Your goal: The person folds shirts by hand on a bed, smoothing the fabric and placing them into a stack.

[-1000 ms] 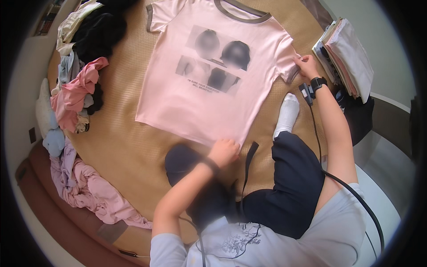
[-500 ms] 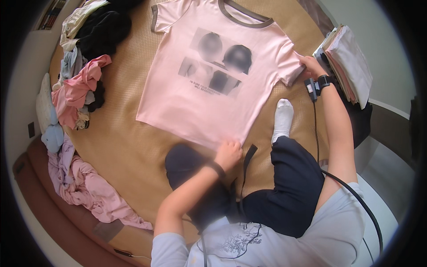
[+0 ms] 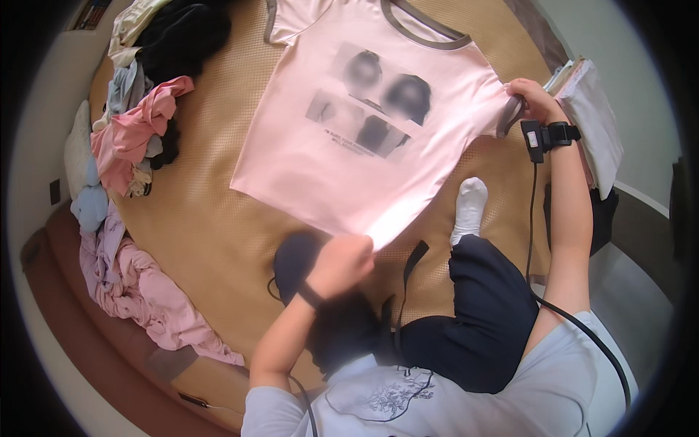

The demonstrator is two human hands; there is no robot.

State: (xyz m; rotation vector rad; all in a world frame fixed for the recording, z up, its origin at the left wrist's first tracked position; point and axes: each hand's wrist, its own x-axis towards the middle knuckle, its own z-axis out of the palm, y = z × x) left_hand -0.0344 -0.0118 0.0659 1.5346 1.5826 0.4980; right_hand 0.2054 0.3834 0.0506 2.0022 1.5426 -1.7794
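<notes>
A pink T-shirt [image 3: 291, 146] with dark grey-brown trim and a grey photo print lies spread before me, its collar away from me. My left hand [image 3: 341, 264] is closed on the near right corner of its hem, lifting that corner toward me. At the far right, my right hand [image 3: 535, 100] grips the cuff of the right-side sleeve, pulling it up and outward. The cloth between the two hands is drawn taut along the side seam. Some fingertips of both hands are hidden by cloth or by the hand itself.
A heap of clothes [image 3: 138, 138] runs along the left edge, with pink garments [image 3: 160, 306] nearer me. Folded clothes [image 3: 593, 116] are stacked at the right. My crossed legs, one white sock [image 3: 470, 204], and a black cable [image 3: 575, 313] are close by on the woven mat [image 3: 189, 197].
My left hand has drawn the hem corner toward me and to the left, raising it. My right hand has lifted the sleeve slightly upward and right. The view has shifted a little.
</notes>
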